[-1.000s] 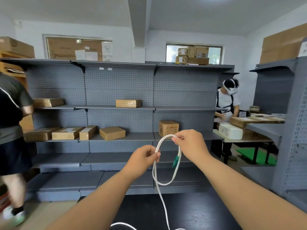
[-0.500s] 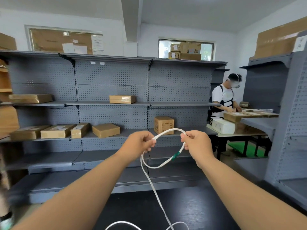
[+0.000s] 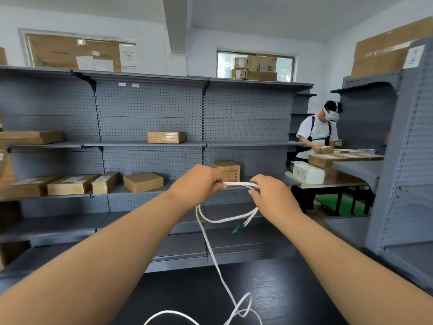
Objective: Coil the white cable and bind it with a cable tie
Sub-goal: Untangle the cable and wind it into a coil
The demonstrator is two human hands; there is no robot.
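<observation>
I hold the white cable (image 3: 212, 252) up in front of me with both hands. My left hand (image 3: 196, 184) and my right hand (image 3: 273, 195) each grip one end of a flat loop, with two strands stretched level between them. Below the hands the loop sags, and the cable's green plug (image 3: 237, 229) dangles from it. The long free end runs down to the black table (image 3: 293, 296), where it lies in loose curls. I see no cable tie.
Grey pegboard shelving (image 3: 150, 127) with several cardboard boxes (image 3: 143, 181) stands straight ahead. A second grey shelf unit (image 3: 403, 160) is on the right. A person in a white shirt (image 3: 316, 134) handles boxes at a table (image 3: 328, 184) at the back right.
My hands have moved apart and stretched the loop flat. A second strand now lies in the loop. The green plug has dropped below my right hand. The person on the left has left the view.
</observation>
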